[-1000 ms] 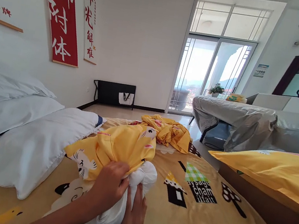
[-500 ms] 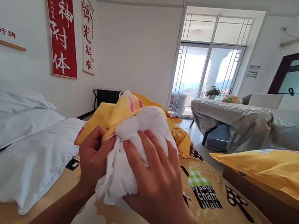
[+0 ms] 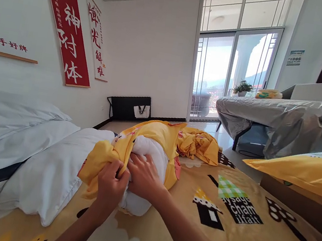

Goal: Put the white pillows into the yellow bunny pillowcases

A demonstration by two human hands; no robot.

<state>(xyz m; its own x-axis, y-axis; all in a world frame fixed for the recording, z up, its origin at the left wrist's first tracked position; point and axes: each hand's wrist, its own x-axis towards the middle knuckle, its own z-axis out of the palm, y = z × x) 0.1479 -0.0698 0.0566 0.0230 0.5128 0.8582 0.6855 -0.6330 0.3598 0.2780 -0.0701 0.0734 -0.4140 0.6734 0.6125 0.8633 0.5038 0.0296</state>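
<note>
- Yellow cover (image 3: 159, 129) is drawn farther round the white pillow (image 3: 159, 153) since the earlier frame: cloth is now seen along its top and right side, and less white is left bare.
- Right hand (image 3: 143, 174) is shifted from the broad face of the pillow to its left part, near the cover's edge. It is laid there with fingers extended, pressed on the white; whether any cloth is pinched beneath cannot be told.
- Left hand (image 3: 113, 182) is closed on a gathered edge of the cover, just left of the pillow.
- By this change the pillow is judged to be more fully enclosed, though its near end is left outside the cover.
- The pillow is held above the patterned sheet (image 3: 185, 238); whether the two are touching beneath cannot be made out.
- Crumpled yellow cloth (image 3: 201, 145) is left beyond the pillow, to its right.
- White pillows (image 3: 59, 161) are stacked to its left, and a yellow cushion (image 3: 306, 170) is seen well to its right, both apparently undisturbed.
</note>
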